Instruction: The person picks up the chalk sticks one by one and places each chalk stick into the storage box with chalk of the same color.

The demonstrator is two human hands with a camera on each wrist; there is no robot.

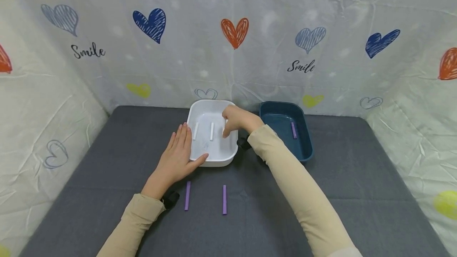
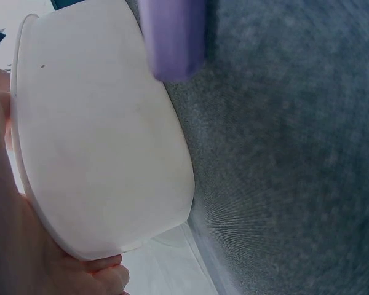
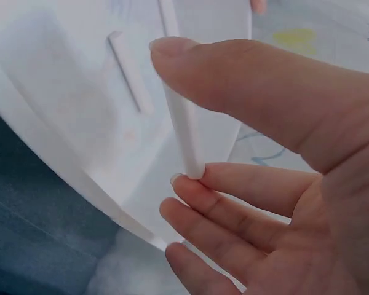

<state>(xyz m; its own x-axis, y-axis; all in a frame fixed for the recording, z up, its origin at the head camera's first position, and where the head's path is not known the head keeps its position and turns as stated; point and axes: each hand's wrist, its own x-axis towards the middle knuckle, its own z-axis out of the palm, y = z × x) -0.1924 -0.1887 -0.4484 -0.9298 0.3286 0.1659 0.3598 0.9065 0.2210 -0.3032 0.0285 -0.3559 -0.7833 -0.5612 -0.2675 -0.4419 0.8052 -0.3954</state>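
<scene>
a right hand (image 1: 242, 119) pinches a white stick (image 3: 183, 126) in a narrowed grip, its near end plain only from the right wrist, as a straight-fingered left hand (image 1: 175, 158) touches a white tub (image 1: 222, 152).

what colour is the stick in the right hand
The stick is white, showing best in the right wrist view.

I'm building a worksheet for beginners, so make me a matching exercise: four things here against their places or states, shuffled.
1. Left hand
2. Right hand
3. Teal bin
4. Loose purple pair

A. Contains one purple stick
B. Lies nearer the camera than both bins
C. Holds a white stick
D. Touches the white bin

Pairs: 1-D; 2-C; 3-A; 4-B
</scene>
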